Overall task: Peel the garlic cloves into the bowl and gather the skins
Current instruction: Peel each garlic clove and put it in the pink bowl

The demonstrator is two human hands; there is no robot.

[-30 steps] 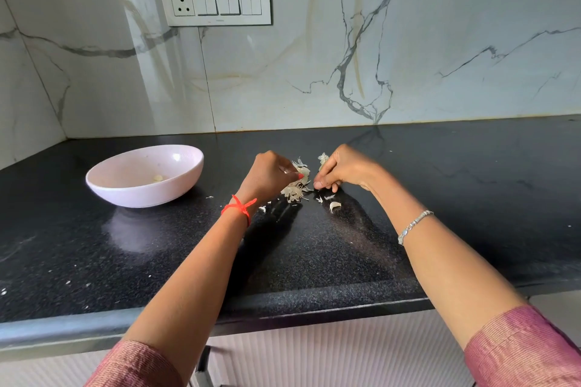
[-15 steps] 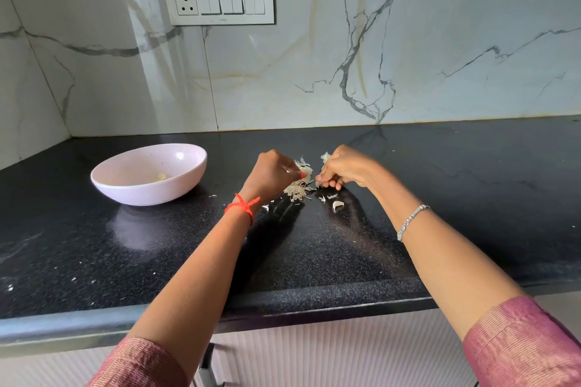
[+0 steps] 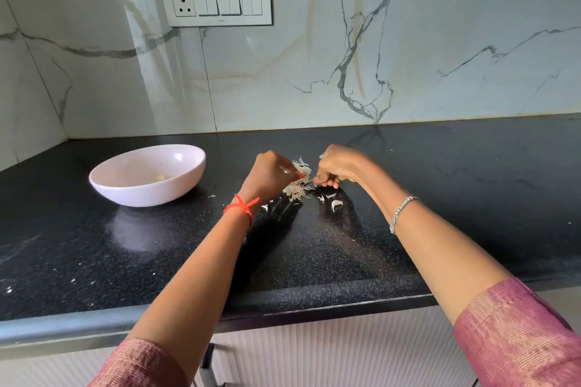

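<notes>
A pale pink bowl (image 3: 147,174) sits on the black counter at the left, with a peeled garlic clove (image 3: 160,177) inside. In the middle of the counter lies a small heap of papery garlic skins (image 3: 297,188). My left hand (image 3: 270,174) hovers at the heap's left with its fingers curled, pinching a bit of garlic or skin that its fingers mostly hide. Close on the right, my right hand (image 3: 338,166) has its fingertips curled down and pinches at a scrap by the heap. One loose skin piece (image 3: 335,204) lies just in front.
The black counter (image 3: 440,192) runs to a marble wall behind, with a switch panel (image 3: 217,4) up on it. Small skin crumbs (image 3: 9,289) dot the counter's front left. The counter's rounded front edge is near my elbows, above white cabinet fronts.
Both hands have stayed at the skin heap with only small finger movements. The camera view has shifted slightly; the bowl and heap have not moved.
</notes>
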